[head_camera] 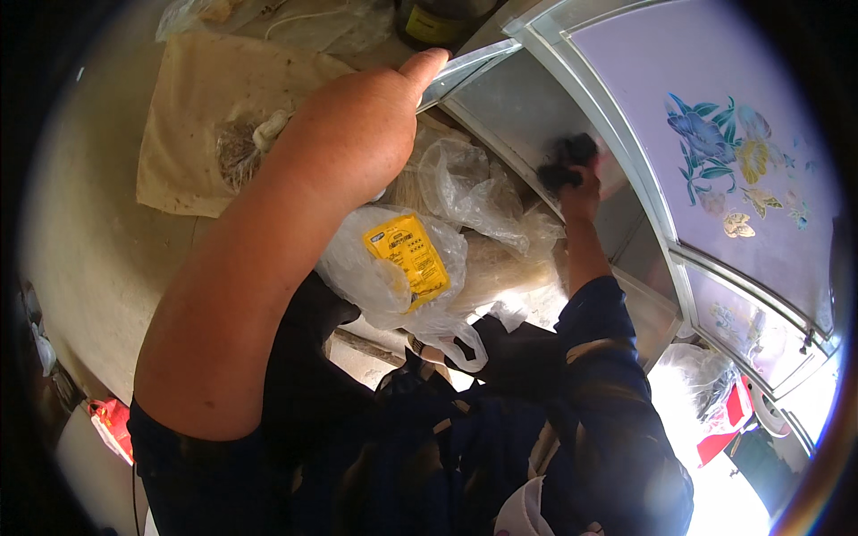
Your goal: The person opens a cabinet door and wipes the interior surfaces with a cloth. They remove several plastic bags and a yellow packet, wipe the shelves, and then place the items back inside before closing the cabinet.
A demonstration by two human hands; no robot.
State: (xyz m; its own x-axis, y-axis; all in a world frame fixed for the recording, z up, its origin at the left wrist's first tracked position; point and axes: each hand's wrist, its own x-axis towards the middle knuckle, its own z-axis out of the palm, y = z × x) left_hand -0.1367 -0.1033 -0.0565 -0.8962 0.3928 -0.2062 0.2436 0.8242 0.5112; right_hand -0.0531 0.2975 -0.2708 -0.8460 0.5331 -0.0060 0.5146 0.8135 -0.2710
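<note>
My left hand [382, 114] reaches across the upper middle, its extended finger at the metal edge of an open cabinet's frame [469, 63]; whether it grips the edge is hidden. My right hand [582, 194] is at the grey panel [516, 100] inside the cabinet, its fingers on a dark, blurred bunched thing [570, 161], perhaps a cloth. Between my arms lie clear plastic bags [469, 187] and a white plastic bag with a yellow printed packet [407, 261] on it. Left of my left forearm, a tied bag of dried strands [238, 151] rests on a beige cloth [194, 87].
A purple door panel with painted flowers [724, 120] curves along the right. A dark jar with a yellow label [436, 25] stands at the top. Lower right are plastic bags [697, 375] and a red thing [724, 429]. A red bag [114, 425] lies lower left.
</note>
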